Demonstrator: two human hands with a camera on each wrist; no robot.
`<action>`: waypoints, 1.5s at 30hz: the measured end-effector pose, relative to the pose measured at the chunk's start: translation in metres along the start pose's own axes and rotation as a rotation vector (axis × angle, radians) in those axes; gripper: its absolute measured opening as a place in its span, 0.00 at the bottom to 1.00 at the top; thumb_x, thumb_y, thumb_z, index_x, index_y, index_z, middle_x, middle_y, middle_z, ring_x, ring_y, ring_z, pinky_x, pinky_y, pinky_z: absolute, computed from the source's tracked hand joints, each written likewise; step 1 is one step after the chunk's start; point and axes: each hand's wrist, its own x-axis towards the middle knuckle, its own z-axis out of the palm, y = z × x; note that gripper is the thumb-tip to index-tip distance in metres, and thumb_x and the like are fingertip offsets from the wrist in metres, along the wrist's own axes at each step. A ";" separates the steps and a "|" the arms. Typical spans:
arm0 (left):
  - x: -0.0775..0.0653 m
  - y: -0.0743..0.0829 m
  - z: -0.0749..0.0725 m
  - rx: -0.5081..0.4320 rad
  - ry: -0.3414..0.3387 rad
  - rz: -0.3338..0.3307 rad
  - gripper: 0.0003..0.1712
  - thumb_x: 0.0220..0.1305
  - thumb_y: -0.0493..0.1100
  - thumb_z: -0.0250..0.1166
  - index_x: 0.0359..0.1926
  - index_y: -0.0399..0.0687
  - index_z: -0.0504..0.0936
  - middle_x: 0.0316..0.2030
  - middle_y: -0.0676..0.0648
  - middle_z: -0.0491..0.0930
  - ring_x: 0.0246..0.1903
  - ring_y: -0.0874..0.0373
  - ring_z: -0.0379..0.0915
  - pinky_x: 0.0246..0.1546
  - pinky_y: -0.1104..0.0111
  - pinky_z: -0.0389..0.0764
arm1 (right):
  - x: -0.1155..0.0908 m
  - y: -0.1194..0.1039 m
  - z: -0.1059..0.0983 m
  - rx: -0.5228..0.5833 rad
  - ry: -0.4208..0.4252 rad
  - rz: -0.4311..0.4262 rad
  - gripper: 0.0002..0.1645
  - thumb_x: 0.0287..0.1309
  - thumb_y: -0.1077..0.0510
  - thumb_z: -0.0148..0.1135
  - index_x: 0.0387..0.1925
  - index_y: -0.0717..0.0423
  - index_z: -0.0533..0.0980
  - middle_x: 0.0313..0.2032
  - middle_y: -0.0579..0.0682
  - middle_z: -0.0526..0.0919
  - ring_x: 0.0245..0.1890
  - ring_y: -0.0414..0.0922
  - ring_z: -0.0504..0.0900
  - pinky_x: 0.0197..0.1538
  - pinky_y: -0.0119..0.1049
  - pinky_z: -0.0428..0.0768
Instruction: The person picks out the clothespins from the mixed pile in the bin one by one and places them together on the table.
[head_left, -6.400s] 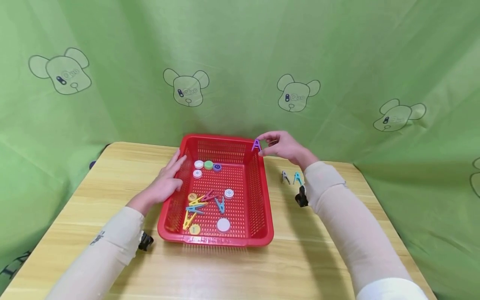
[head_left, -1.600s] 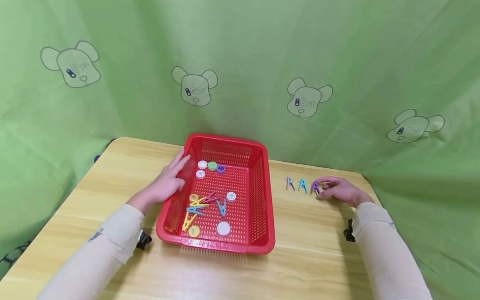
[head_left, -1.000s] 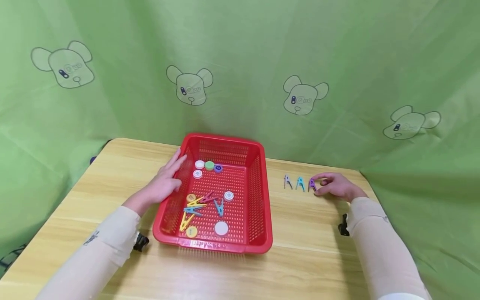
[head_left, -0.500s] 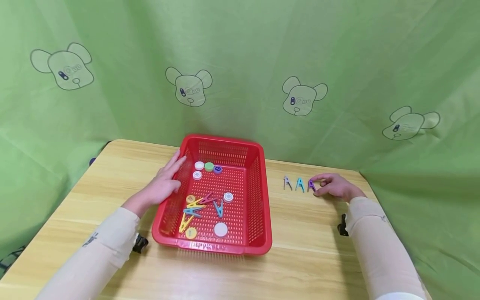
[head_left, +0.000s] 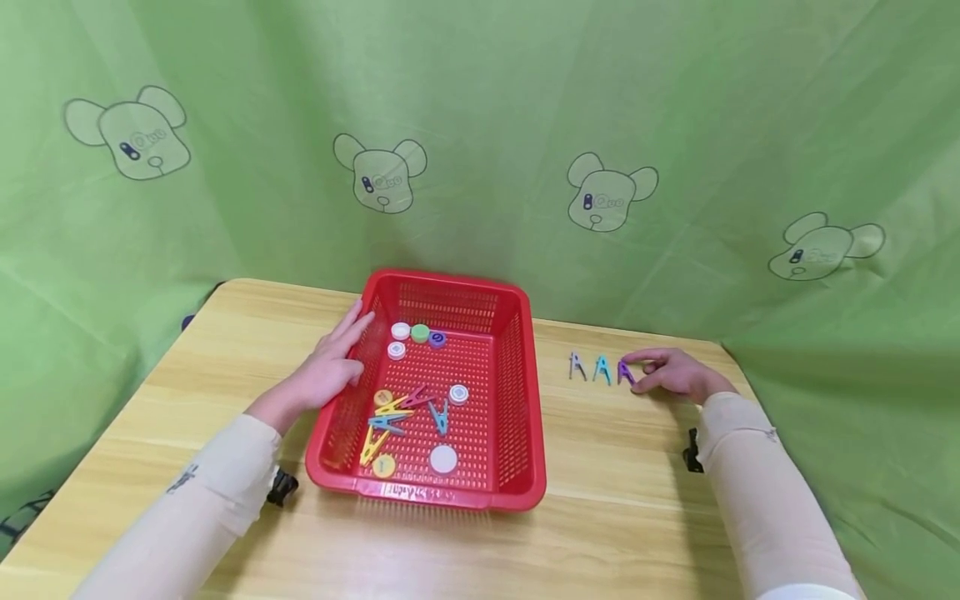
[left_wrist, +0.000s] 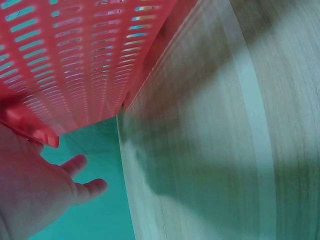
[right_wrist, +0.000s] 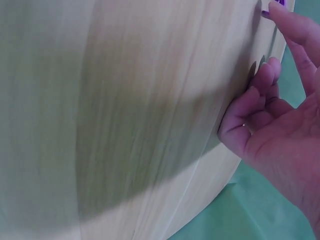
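My right hand point(head_left: 671, 373) is at the right of the table, pinching a purple clothespin point(head_left: 625, 372) between thumb and index finger; in the right wrist view its other fingers are curled in. The purple clothespin stands at the right end of a row, beside a light blue clothespin point(head_left: 602, 368) and a greyish-lilac clothespin point(head_left: 577, 365). On the left rim of a red plastic basket point(head_left: 517, 492) rests my left hand point(head_left: 330, 367), fingers straight. The left wrist view shows the slotted basket wall point(left_wrist: 75, 55) with two of that hand's fingertips point(left_wrist: 92, 189) extended past the rim.
Inside the basket lie a purple cap point(head_left: 437, 339), a green cap point(head_left: 421, 332), white caps such as a large white cap point(head_left: 443, 458), yellow caps point(head_left: 384, 465), and several yellow, blue and red clothespins point(head_left: 415, 397). A green curtain point(head_left: 480, 100) hangs behind the wooden table point(head_left: 615, 500).
My right hand has carried the purple clothespin from the basket's back right corner to the table, right of the light blue one. In the last second both hands have hardly moved.
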 end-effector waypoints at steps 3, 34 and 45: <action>0.001 0.001 0.001 0.007 -0.002 0.006 0.54 0.51 0.29 0.57 0.80 0.48 0.47 0.77 0.64 0.27 0.74 0.38 0.31 0.65 0.37 0.54 | -0.004 0.001 -0.001 0.004 0.003 0.003 0.45 0.45 0.60 0.79 0.66 0.61 0.72 0.45 0.62 0.73 0.44 0.51 0.69 0.50 0.42 0.69; 0.000 0.001 -0.001 0.011 -0.002 0.014 0.56 0.49 0.29 0.56 0.80 0.48 0.46 0.77 0.63 0.26 0.74 0.36 0.29 0.65 0.34 0.46 | -0.047 -0.057 0.005 -0.007 0.242 -0.052 0.42 0.54 0.46 0.74 0.67 0.57 0.70 0.60 0.65 0.66 0.59 0.60 0.64 0.55 0.51 0.69; -0.001 0.002 0.000 -0.010 -0.012 0.002 0.54 0.52 0.30 0.56 0.80 0.49 0.46 0.77 0.64 0.26 0.74 0.38 0.27 0.65 0.35 0.49 | -0.048 -0.077 0.017 0.021 0.322 -0.062 0.44 0.53 0.41 0.74 0.67 0.55 0.71 0.56 0.62 0.67 0.53 0.54 0.65 0.50 0.49 0.72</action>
